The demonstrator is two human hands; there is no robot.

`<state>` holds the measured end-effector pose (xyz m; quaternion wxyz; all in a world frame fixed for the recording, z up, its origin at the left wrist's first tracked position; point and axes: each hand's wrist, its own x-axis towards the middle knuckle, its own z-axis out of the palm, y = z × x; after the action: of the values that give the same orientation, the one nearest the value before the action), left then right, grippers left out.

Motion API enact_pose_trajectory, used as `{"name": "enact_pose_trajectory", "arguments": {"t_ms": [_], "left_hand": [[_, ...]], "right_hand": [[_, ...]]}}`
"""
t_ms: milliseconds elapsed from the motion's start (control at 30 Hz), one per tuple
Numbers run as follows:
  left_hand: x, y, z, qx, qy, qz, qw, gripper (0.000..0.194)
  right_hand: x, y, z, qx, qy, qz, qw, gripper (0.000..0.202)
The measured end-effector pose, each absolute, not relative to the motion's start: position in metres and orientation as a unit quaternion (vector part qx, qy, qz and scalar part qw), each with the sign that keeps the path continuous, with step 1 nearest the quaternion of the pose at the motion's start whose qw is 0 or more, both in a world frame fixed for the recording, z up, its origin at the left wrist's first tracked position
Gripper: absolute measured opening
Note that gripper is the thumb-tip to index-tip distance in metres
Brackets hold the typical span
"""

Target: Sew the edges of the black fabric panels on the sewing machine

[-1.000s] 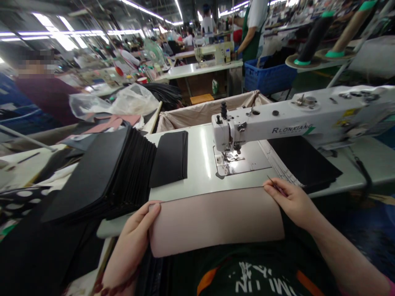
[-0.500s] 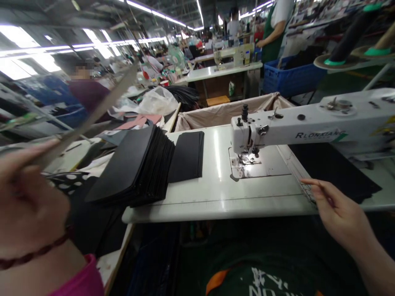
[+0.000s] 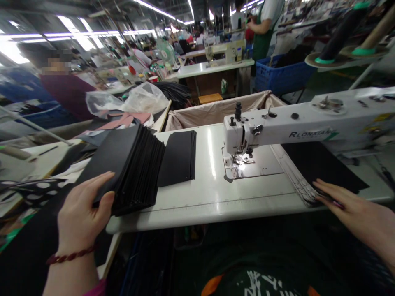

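Note:
My left hand (image 3: 84,209) is at the near left corner of a tall stack of black panels (image 3: 115,148). Its fingers lie extended over the top and its thumb stands apart at the near side. My right hand (image 3: 348,207) rests with outstretched fingers at the near edge of a pile of black panels with pale edges (image 3: 321,164). A slim dark object (image 3: 338,203), mostly hidden, is tucked under those fingers; its kind is unclear. Between the hands is a white sewing machine (image 3: 277,123), with no panel under its needle. A smaller black stack (image 3: 177,158) lies beside the tall one.
A cloth-lined bin (image 3: 212,111) adjoins the far edge of the white sewing table (image 3: 203,201). Thread cones (image 3: 339,37) stand at upper right. Plastic bags (image 3: 142,98) and scraps lie beyond the stacks. A blue crate (image 3: 282,74) and several people are farther back.
My left hand has come down from the raised left, where it held a thin flat strip-like piece, to the tall stack. My right hand has flattened from a pinch onto the right pile.

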<state>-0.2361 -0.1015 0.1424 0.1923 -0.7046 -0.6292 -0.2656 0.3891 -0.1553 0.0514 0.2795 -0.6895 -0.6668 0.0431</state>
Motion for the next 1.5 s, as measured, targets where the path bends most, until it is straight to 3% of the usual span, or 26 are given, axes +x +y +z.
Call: {"name": "enact_pose_trajectory", "arguments": {"t_ms": [100,200,267,333,433,500,600,733,800,900,1067,1133,1233,1333,1500], "left_hand": [[-0.214,-0.103,0.131,-0.709,-0.589,-0.336,0.193,0.049],[-0.172,-0.101,0.114,-0.760,-0.519,-0.375,0.107,0.048],[-0.130,-0.097,0.101,-0.782,-0.493,-0.380,-0.036,0.043],[-0.080,-0.091,0.086,-0.749,-0.493,-0.366,-0.249,0.043],[-0.007,-0.083,0.063,-0.665,-0.448,-0.290,-0.522,0.053],[0.027,-0.081,0.051,-0.651,-0.409,-0.238,-0.593,0.064],[0.044,-0.084,0.041,-0.701,-0.399,-0.199,-0.556,0.074],[0.006,-0.094,0.035,-0.748,-0.449,-0.196,-0.448,0.057],[-0.022,-0.101,0.033,-0.748,-0.498,-0.173,-0.403,0.054],[-0.052,-0.107,0.032,-0.750,-0.573,-0.113,-0.309,0.051],[-0.045,-0.091,0.038,-0.803,-0.578,-0.112,-0.093,0.027],[-0.031,-0.076,0.037,-0.847,-0.511,-0.117,-0.094,0.025],[-0.013,-0.051,0.028,-0.901,-0.404,-0.087,-0.131,0.047],[-0.003,-0.034,0.017,-0.902,-0.407,-0.074,-0.120,0.064],[0.002,-0.018,0.012,-0.900,-0.412,-0.080,-0.118,0.066]], "right_hand": [[0.401,-0.156,0.053,-0.683,-0.709,0.032,0.172,0.043],[0.404,-0.158,0.067,-0.680,-0.711,0.048,0.174,0.035],[0.392,-0.162,0.081,-0.661,-0.720,0.053,0.206,0.033],[0.364,-0.168,0.095,-0.613,-0.751,0.085,0.233,0.032],[0.302,-0.178,0.110,-0.505,-0.821,0.187,0.193,0.030],[0.261,-0.181,0.113,-0.431,-0.851,0.260,0.149,0.027],[0.224,-0.175,0.108,-0.367,-0.843,0.359,0.159,0.018],[0.220,-0.140,0.086,-0.341,-0.800,0.441,0.221,0.024],[0.224,-0.113,0.073,-0.419,-0.814,0.331,0.228,0.031],[0.225,-0.071,0.053,-0.513,-0.830,0.146,0.164,0.041],[0.225,-0.029,0.018,-0.536,-0.828,0.100,0.131,0.050],[0.229,-0.025,0.007,-0.542,-0.826,0.089,0.126,0.050],[0.233,-0.027,-0.001,-0.551,-0.823,0.076,0.119,0.049],[0.233,-0.029,-0.002,-0.554,-0.824,0.057,0.104,0.051],[0.231,-0.026,-0.001,-0.546,-0.832,0.044,0.089,0.050]]}}
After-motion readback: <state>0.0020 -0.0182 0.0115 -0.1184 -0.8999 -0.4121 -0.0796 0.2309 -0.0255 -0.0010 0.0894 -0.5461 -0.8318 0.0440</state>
